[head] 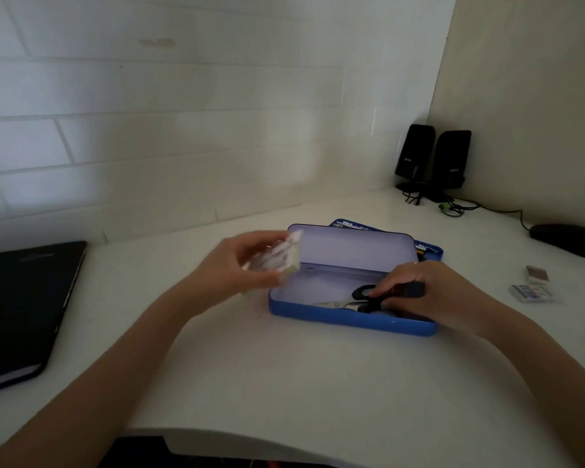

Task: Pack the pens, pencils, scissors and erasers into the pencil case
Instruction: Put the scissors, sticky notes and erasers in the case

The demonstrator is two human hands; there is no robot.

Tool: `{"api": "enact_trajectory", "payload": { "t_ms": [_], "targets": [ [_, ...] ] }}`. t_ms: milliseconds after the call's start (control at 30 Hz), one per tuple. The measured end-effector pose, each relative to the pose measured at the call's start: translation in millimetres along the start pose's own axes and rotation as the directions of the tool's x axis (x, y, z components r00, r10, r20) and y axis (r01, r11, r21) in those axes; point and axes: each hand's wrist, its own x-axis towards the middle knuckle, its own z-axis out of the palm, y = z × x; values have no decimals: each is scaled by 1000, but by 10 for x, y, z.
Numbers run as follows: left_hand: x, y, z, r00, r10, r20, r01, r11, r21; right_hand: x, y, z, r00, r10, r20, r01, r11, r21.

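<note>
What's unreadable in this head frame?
- Bundle in the left hand: motion blur, contents unclear.
- Scissors in the case: handles partly covered by the right hand.
- Tray behind the lid: mostly hidden by the lid.
- Two erasers: too small, labels unreadable.
- Laptop: cut by the left edge.

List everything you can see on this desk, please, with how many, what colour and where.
Blue hinged pencil case: one, open, desk centre.
Black-handled metal scissors: one, inside the case.
Blurred whitish packet: one, in the left hand, contents unclear.
Small wrapped erasers: two, pale, right of the case.
Black speakers: two, back corner.
Black computer mouse: one, far right.
Black closed laptop: one, far left.
White desk: one.
Left hand: raised, left of the case.
Right hand: on the scissor handles.
</note>
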Motion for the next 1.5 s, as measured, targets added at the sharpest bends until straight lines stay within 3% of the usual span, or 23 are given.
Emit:
{"api": "enact_trajectory", "payload": {
  "t_ms": [133, 367, 500, 833, 1100, 1500],
  "targets": [
    [-29, -76, 382, 995, 28, 94, -44, 985, 167, -30, 21, -41, 1000, 21, -5, -21, 999, -46],
    [22, -7, 406, 984, 164, -74, -146, 968, 203, -33, 19, -64, 999, 43, 14, -43, 999, -31],
    [121, -71, 461, 989, 135, 65, -148, 939, 312, -31, 22, -63, 999, 38, 18, -38, 999, -14],
    [115, -224, 422, 988, 139, 70, -153, 953, 262, -16, 31, -43, 999, 54, 3, -54, 999, 9],
    [79, -230, 447, 982, 100, 160, -148, 933, 329, 23, -41, 34, 999, 15, 51, -18, 999, 48],
    [85, -189, 446, 971, 215, 103, -238, 843, 482, -14, 12, -37, 999, 25, 39, -23, 998, -61]
  ]
}}
